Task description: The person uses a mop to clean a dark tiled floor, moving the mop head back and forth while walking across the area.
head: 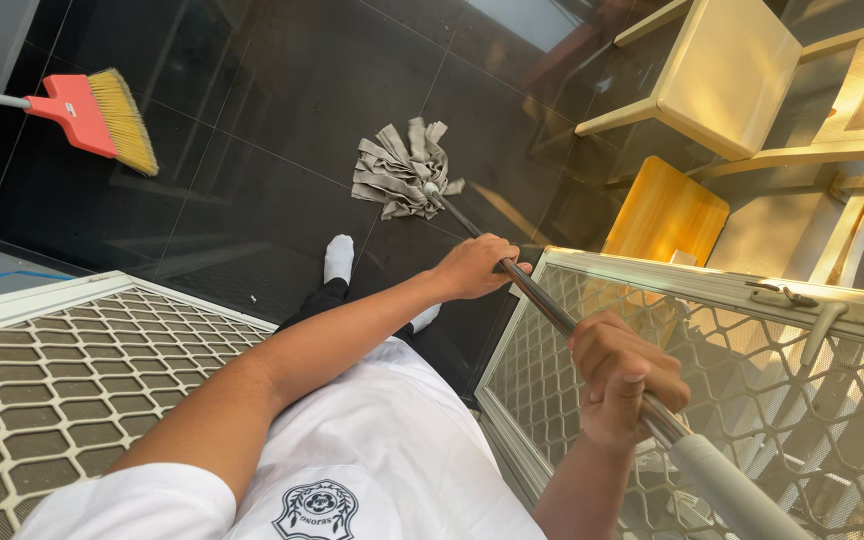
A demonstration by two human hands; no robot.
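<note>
With both hands clenched on the mop handle, left hand low and right hand high, press the mop head flat on the dark floor.

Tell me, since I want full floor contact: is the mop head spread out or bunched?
Spread. The grey strips of the mop head fan flat across the dark tiled floor around the handle's end.

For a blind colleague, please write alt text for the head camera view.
Seen from above, a person's left hand and right hand grip a metal mop handle, its grey strip mop head resting on a glossy black tiled floor. A red broom lies upper left; mesh security doors and pale wooden chairs stand nearby.
</note>
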